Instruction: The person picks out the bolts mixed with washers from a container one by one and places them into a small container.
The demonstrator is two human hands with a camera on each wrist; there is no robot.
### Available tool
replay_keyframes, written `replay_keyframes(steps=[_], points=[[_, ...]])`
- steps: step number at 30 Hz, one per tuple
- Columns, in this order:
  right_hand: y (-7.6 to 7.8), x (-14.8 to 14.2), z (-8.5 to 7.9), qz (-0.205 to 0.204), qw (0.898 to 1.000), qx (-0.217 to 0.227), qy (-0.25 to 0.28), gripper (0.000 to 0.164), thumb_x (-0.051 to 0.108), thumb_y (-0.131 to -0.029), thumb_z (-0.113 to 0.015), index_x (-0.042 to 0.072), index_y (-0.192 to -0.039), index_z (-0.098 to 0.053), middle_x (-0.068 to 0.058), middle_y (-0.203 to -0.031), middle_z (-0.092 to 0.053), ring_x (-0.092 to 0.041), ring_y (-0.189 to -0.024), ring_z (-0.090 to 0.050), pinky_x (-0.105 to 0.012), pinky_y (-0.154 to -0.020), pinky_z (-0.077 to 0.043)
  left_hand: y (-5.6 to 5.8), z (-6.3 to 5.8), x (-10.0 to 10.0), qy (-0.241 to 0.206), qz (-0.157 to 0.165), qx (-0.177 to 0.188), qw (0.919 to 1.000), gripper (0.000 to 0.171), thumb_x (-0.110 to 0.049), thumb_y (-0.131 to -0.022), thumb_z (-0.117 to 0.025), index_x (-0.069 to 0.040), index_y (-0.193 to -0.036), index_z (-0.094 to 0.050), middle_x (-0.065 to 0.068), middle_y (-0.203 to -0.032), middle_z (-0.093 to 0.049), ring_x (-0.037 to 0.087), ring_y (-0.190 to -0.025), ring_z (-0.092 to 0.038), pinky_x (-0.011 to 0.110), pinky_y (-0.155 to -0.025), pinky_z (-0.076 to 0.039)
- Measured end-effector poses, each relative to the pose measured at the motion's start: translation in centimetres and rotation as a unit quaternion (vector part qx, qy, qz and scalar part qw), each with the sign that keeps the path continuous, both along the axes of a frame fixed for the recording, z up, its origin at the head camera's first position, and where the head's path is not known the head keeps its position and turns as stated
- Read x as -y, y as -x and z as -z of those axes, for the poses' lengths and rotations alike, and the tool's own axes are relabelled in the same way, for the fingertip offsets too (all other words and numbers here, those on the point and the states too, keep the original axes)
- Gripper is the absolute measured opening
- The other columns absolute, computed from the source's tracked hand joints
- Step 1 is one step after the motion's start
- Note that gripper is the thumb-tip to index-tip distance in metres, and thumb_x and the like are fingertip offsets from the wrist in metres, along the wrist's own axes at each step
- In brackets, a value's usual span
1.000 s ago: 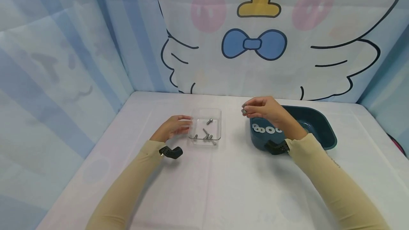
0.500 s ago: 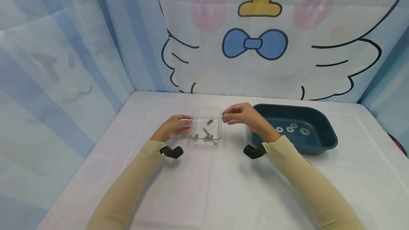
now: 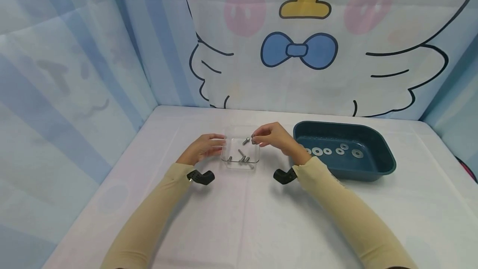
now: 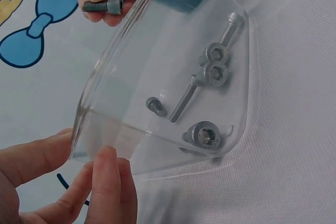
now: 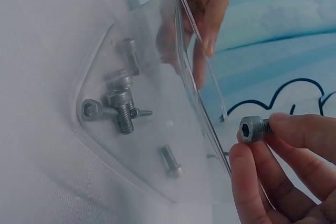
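Observation:
A small clear plastic box [image 3: 235, 153] stands on the white table, with several silver socket-head bolts [image 4: 214, 73] lying loose on its bottom. My left hand [image 3: 203, 148] is at the box's left side; in the left wrist view its fingertips [image 4: 106, 158] touch the wall near the rim. Over the right rim, my right hand [image 3: 274, 137] pinches a short bolt [image 5: 253, 128] between thumb and fingers. The right wrist view shows the hex socket in this bolt's head, and the fingers cover part of the threaded end.
To the right, a dark teal tray [image 3: 364, 173] holds a row of flat washers [image 3: 317, 151]; my right forearm overlaps its left end. A cartoon-printed cloth [image 3: 239, 82] hangs behind the table's back edge, with another curtain [image 3: 74, 94] along the left.
My right hand has moved left from above the teal tray to the clear box's right rim, still pinching hardware. More washers show in the tray. My left hand has stayed at the box.

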State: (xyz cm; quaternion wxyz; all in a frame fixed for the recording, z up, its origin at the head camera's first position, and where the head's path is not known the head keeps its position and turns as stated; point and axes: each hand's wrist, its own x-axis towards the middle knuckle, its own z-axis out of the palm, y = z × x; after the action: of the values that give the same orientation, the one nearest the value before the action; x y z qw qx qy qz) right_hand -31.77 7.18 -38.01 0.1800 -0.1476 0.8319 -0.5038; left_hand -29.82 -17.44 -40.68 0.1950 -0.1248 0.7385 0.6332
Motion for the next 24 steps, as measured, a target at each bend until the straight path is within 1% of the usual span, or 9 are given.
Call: replay_keyframes(steps=[4,6,12,17,19,21,24], points=[[0.24,0.54,0.23,0.007,0.999,-0.009,-0.030,0.021,0.017,-0.088,-0.065,0.004,-0.104,-0.068,-0.012,-0.105,-0.068,-0.019,-0.091,-0.063,-0.041,-0.088,-0.054,-0.01,0.01,0.00,-0.001,0.001,-0.001,1.0000,0.044,-0.009,-0.093,-0.058,-0.002,-0.135,-0.047,0.013,-0.128,-0.052,0.008,-0.085,-0.059,0.017,-0.078,-0.054],[0.25,0.72,0.23,0.009,0.999,-0.012,-0.037,0.020,0.016,-0.088,-0.065,0.004,-0.103,-0.069,-0.010,-0.102,-0.069,-0.017,-0.088,-0.061,-0.040,-0.087,-0.054,-0.02,-0.01,-0.02,-0.002,0.000,-0.001,1.0000,0.045,-0.009,-0.093,-0.058,-0.002,-0.135,-0.047,0.013,-0.128,-0.052,0.008,-0.084,-0.059,0.017,-0.078,-0.054],[0.12,0.98,0.14,0.009,0.999,-0.020,-0.045,0.019,0.013,-0.088,-0.065,0.001,-0.102,-0.069,-0.010,-0.098,-0.069,-0.017,-0.085,-0.060,-0.042,-0.088,-0.054,0.02,-0.10,-0.10,-0.005,-0.008,0.004,0.9999,0.045,-0.008,-0.092,-0.059,-0.002,-0.135,-0.047,0.010,-0.121,-0.053,0.006,-0.078,-0.059,0.014,-0.070,-0.053],[0.13,0.93,0.10,0.006,0.999,-0.026,-0.047,0.022,0.016,-0.089,-0.065,0.001,-0.106,-0.068,-0.013,-0.102,-0.068,-0.018,-0.086,-0.061,-0.040,-0.086,-0.055,-0.02,-0.18,-0.08,-0.002,-0.006,0.003,1.0000,0.045,-0.008,-0.093,-0.058,-0.002,-0.135,-0.047,0.010,-0.120,-0.054,0.006,-0.078,-0.059,0.013,-0.068,-0.053],[0.13,0.75,0.13,-0.001,0.998,-0.037,-0.046,0.025,0.017,-0.089,-0.065,0.002,-0.108,-0.067,-0.013,-0.105,-0.068,-0.019,-0.087,-0.062,-0.036,-0.082,-0.057,-0.05,-0.16,-0.06,-0.001,-0.002,0.002,1.0000,0.044,-0.008,-0.093,-0.057,-0.002,-0.135,-0.047,0.010,-0.121,-0.054,0.006,-0.080,-0.059,0.013,-0.069,-0.053],[0.12,0.51,0.18,-0.010,0.997,-0.057,-0.045,0.026,0.019,-0.089,-0.065,0.002,-0.110,-0.067,-0.013,-0.107,-0.067,-0.019,-0.088,-0.063,-0.032,-0.077,-0.058,-0.07,-0.14,-0.04,0.000,0.000,0.002,1.0000,0.044,-0.008,-0.093,-0.057,-0.001,-0.135,-0.047,0.010,-0.121,-0.054,0.007,-0.082,-0.059,0.013,-0.070,-0.053],[-0.05,0.10,0.19,-0.026,0.992,-0.110,-0.050,0.027,0.019,-0.089,-0.065,0.003,-0.110,-0.066,-0.011,-0.107,-0.068,-0.020,-0.089,-0.065,-0.028,-0.071,-0.057,-0.08,-0.08,-0.03,0.001,-0.001,0.001,1.0000,0.044,-0.008,-0.093,-0.058,-0.001,-0.135,-0.047,0.009,-0.119,-0.054,0.007,-0.082,-0.059,0.014,-0.071,-0.053]])
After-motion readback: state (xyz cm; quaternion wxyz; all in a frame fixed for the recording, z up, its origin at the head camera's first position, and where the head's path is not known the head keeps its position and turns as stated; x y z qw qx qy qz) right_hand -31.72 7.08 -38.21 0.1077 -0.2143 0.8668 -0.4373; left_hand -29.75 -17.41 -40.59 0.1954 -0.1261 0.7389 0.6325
